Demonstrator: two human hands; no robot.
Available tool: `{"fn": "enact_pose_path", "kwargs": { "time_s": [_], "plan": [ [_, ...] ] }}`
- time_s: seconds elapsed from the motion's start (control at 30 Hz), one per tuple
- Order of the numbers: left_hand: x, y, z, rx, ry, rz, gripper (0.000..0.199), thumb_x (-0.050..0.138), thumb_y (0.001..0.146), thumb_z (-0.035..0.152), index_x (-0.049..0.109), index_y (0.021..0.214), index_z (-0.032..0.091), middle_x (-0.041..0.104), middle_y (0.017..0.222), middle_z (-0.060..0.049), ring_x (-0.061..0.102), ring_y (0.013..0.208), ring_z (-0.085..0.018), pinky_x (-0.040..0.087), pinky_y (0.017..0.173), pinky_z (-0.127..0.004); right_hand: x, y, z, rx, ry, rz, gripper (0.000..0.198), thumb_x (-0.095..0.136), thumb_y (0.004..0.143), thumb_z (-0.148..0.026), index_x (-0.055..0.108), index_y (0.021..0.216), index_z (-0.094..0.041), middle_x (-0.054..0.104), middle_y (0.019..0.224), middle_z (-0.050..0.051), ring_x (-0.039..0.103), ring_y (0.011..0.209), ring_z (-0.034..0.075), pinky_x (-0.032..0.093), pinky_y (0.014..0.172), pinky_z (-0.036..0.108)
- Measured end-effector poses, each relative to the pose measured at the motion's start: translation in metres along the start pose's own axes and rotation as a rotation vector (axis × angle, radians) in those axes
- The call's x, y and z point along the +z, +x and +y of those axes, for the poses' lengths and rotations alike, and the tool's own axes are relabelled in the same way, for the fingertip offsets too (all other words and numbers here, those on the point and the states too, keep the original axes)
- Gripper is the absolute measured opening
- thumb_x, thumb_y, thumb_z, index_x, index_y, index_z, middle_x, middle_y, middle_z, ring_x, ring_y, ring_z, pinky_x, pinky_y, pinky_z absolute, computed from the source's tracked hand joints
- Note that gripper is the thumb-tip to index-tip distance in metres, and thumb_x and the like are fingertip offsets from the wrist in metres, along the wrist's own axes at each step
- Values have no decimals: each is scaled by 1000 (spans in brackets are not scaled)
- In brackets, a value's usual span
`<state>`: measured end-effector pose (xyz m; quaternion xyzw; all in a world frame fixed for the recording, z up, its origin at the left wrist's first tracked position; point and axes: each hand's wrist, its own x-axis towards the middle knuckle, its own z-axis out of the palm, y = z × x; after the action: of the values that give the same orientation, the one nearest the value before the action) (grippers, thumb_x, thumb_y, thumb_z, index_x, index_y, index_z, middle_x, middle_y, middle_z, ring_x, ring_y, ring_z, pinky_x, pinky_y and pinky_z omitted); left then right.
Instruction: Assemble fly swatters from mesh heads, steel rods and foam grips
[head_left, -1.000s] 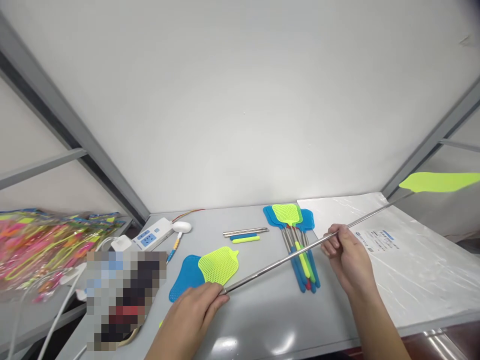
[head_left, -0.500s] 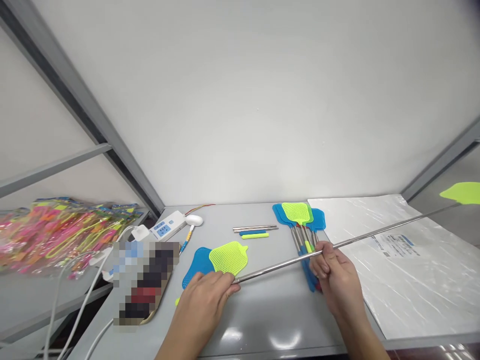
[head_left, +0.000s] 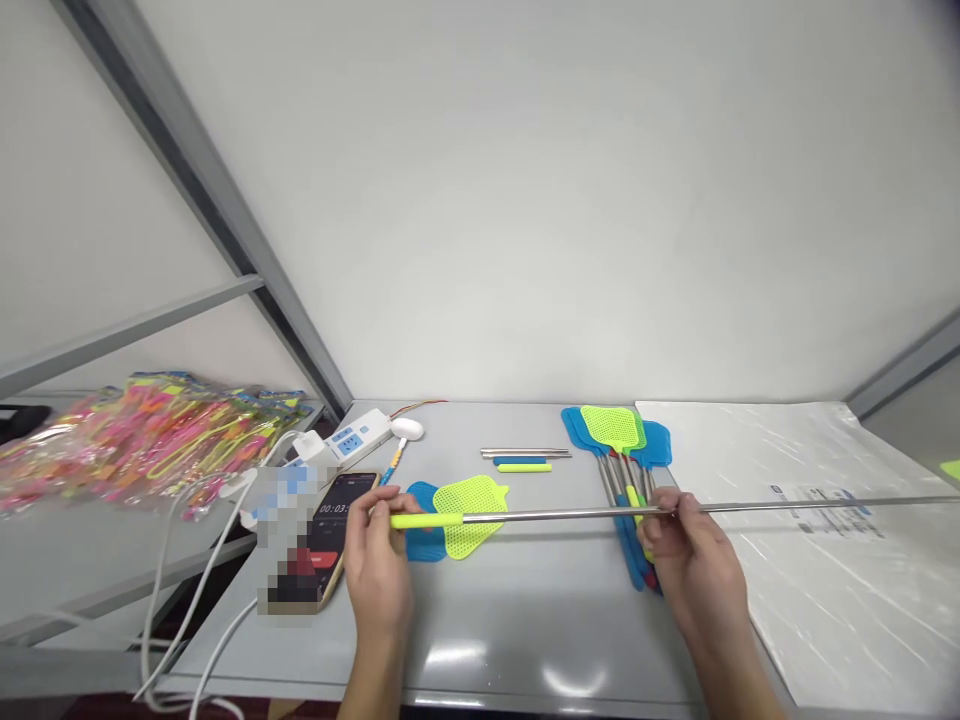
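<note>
A long extended fly swatter (head_left: pixel 555 515) lies level across my view, with a yellow-green grip, a thin metal rod and a yellow-green head cut off at the right edge. My left hand (head_left: pixel 380 565) pinches the end of its grip. Farther along, my right hand (head_left: pixel 697 565) has its fingers closed round the rod. Below the rod, a yellow-green swatter head (head_left: pixel 472 500) overlaps a blue swatter head (head_left: pixel 425 545) on the table. Beside my right hand lies a bundle of swatters (head_left: pixel 615 430) in blue, green and yellow-green, their lower handles partly hidden by the rod and hand.
Metal rods (head_left: pixel 525 452), a blue grip (head_left: pixel 521 461) and a yellow-green grip (head_left: pixel 525 468) lie at the back. A phone (head_left: pixel 341 500), power strip (head_left: pixel 352 440) and white cables stand left. Bagged colourful items (head_left: pixel 202 430) fill the left shelf; a white plastic package (head_left: pixel 825 600) covers the right.
My left hand has moved left and up, from the rod to the swatter's grip, which now shows. The rod has gone from slanted to nearly level, its head lower and farther right.
</note>
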<state>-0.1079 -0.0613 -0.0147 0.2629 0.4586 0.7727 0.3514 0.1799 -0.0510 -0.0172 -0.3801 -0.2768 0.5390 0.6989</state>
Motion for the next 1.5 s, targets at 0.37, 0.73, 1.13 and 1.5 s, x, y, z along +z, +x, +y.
{"fn": "enact_pose_path", "kwargs": {
  "time_s": [0.37, 0.73, 1.13, 1.5],
  "plan": [
    [-21, 6, -16, -166, -533, 87, 15, 52, 81, 7, 44, 75, 19, 34, 55, 9, 35, 45, -5, 43, 59, -18, 13, 3, 14, 84, 240, 44, 33, 66, 82, -25, 62, 114, -26, 63, 86, 0, 61, 79, 13, 52, 79, 32],
    [-22, 20, -9, -248, -745, 110, 18, 40, 82, 2, 44, 72, 17, 31, 54, 7, 32, 44, -5, 40, 53, -18, 25, 17, 11, 137, 511, 243, 30, 47, 93, -26, 38, 65, -21, 20, 45, -10, 11, 39, 9, 20, 35, 23],
    [31, -18, -15, -335, -741, 194, 20, 39, 86, 5, 46, 73, 18, 30, 56, 7, 30, 45, -6, 39, 55, -21, 78, -8, 38, 111, 400, 196, 35, 48, 95, -44, 37, 70, -22, 15, 49, -11, 7, 45, 9, 27, 43, 21],
    [56, -36, -8, -394, -686, 156, 17, 43, 89, 9, 46, 75, 19, 29, 56, 7, 30, 46, -7, 40, 56, -21, 99, -25, 51, 179, 404, 48, 31, 47, 96, -42, 46, 74, -21, 26, 52, -11, 25, 45, 6, 45, 71, 28]
  ]
}}
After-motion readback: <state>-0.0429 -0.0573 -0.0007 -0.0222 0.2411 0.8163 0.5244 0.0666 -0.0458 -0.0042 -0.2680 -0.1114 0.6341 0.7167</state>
